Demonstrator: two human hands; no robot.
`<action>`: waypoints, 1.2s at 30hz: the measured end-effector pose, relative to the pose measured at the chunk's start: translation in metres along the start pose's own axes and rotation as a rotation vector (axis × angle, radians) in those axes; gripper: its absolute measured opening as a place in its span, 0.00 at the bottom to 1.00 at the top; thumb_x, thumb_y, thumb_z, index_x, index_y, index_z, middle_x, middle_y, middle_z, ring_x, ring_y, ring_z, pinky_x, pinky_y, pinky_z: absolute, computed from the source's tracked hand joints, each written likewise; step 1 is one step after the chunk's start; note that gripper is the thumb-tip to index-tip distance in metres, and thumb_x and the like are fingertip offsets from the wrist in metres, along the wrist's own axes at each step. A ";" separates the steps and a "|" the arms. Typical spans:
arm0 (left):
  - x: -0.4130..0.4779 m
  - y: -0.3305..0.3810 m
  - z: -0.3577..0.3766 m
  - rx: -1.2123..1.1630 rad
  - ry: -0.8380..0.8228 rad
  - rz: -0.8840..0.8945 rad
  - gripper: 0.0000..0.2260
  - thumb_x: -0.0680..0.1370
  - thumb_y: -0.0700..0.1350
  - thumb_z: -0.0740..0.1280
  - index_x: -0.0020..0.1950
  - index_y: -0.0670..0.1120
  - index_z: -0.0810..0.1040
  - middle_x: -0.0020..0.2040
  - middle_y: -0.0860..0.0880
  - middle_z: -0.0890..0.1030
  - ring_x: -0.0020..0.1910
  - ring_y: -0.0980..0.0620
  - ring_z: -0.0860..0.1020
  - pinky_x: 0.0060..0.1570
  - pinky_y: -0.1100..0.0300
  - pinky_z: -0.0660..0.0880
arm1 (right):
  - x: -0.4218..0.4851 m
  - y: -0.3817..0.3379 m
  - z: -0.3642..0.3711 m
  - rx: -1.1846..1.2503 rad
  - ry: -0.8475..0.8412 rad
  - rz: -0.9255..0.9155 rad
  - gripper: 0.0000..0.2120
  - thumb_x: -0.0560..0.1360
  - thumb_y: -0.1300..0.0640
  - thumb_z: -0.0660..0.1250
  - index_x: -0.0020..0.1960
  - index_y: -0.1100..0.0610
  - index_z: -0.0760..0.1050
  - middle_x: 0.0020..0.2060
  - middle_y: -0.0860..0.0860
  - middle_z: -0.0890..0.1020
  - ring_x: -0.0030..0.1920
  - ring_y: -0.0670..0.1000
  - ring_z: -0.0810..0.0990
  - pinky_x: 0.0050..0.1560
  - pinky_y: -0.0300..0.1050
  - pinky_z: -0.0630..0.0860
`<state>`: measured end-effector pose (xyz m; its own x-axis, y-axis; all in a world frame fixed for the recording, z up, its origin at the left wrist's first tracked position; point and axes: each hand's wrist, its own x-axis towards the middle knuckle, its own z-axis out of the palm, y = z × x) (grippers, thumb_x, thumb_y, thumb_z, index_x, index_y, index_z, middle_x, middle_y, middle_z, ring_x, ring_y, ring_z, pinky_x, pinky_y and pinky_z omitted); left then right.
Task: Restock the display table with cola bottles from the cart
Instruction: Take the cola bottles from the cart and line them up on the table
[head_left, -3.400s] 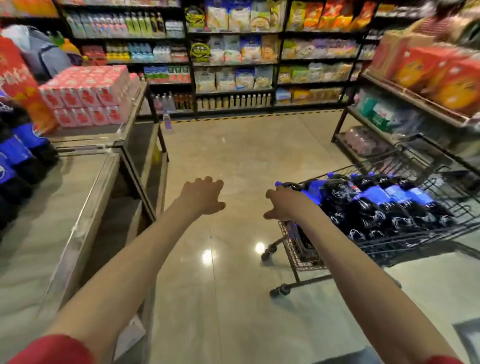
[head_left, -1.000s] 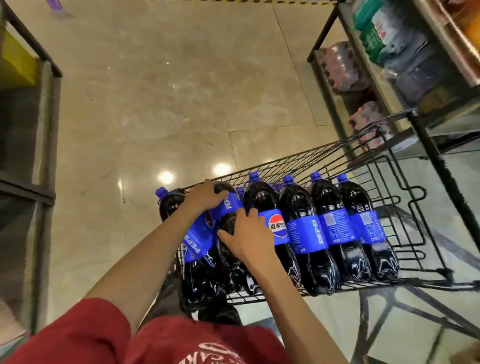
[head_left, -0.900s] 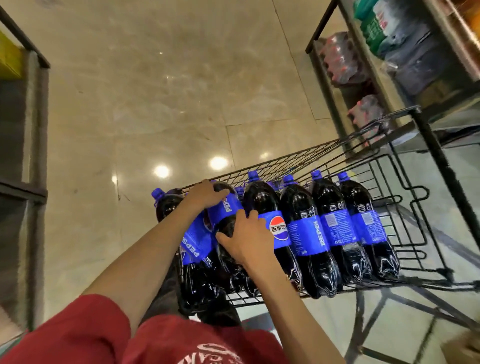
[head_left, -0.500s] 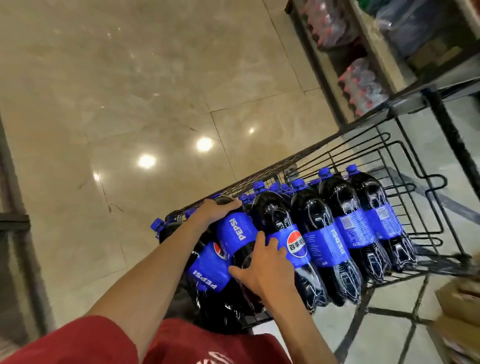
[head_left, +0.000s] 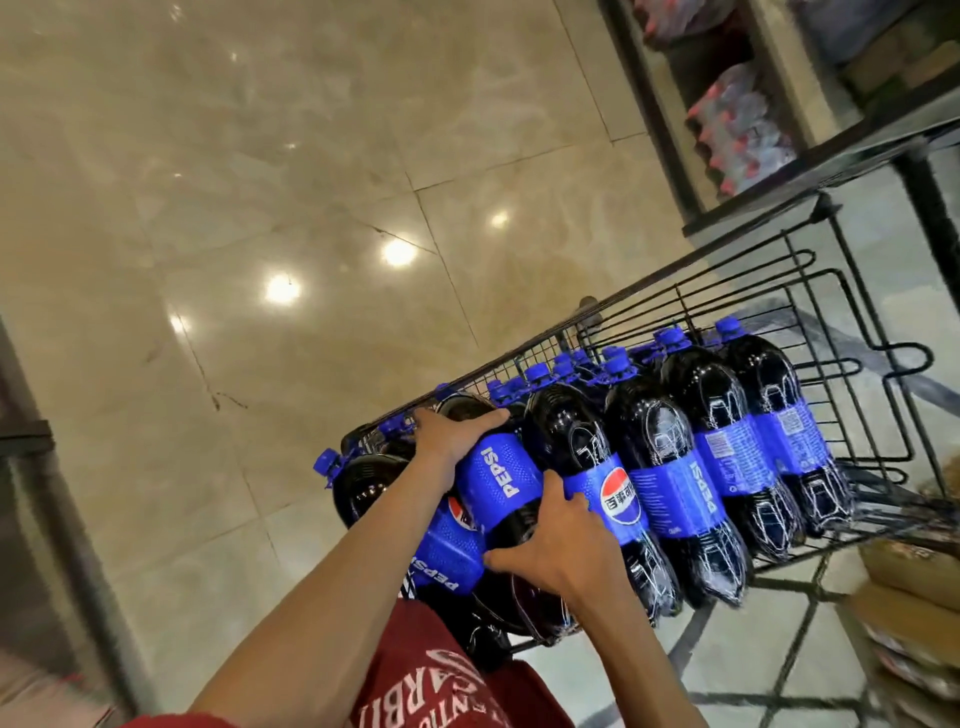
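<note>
Here, at lower centre of the frame, the left hand (head_left: 457, 436) curls over the shoulder and the right hand (head_left: 556, 551) wraps the base of one cola bottle (head_left: 498, 483), which lies atop the other bottles (head_left: 675, 467) in the cart (head_left: 649, 312). Restocking appears barely begun: the cart looks nearly full, and the counter is out of frame.

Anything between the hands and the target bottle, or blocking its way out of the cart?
No. Left hand and right hand grip the cola bottle. Neighbouring bottles crowd it on both sides, but the cart is open above. Display table is out of view.
</note>
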<state>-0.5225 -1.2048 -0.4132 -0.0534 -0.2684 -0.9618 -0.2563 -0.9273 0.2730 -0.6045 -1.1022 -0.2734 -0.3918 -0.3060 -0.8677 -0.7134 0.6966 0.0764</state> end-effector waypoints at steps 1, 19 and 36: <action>0.005 -0.005 0.001 0.007 0.012 0.002 0.75 0.41 0.66 0.84 0.80 0.49 0.49 0.72 0.41 0.71 0.63 0.39 0.77 0.60 0.40 0.78 | 0.000 0.000 0.000 -0.001 0.005 0.000 0.56 0.63 0.35 0.77 0.79 0.53 0.50 0.68 0.59 0.70 0.68 0.62 0.73 0.64 0.55 0.74; -0.032 -0.009 0.005 0.015 0.062 0.053 0.55 0.58 0.58 0.84 0.76 0.52 0.55 0.69 0.41 0.72 0.55 0.41 0.80 0.45 0.47 0.80 | -0.026 0.010 0.001 -0.060 0.102 -0.032 0.55 0.63 0.30 0.73 0.79 0.52 0.53 0.68 0.55 0.71 0.68 0.59 0.73 0.60 0.53 0.72; -0.073 0.000 0.008 -0.023 0.042 0.262 0.38 0.64 0.52 0.83 0.63 0.50 0.62 0.57 0.45 0.77 0.45 0.48 0.82 0.34 0.58 0.75 | -0.059 0.024 0.005 -0.002 0.259 -0.084 0.53 0.64 0.28 0.70 0.79 0.51 0.52 0.66 0.54 0.71 0.67 0.58 0.73 0.59 0.53 0.72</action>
<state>-0.5260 -1.1830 -0.3428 -0.0748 -0.5106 -0.8566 -0.2172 -0.8300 0.5137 -0.5958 -1.0643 -0.2222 -0.4666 -0.5188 -0.7163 -0.7508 0.6605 0.0107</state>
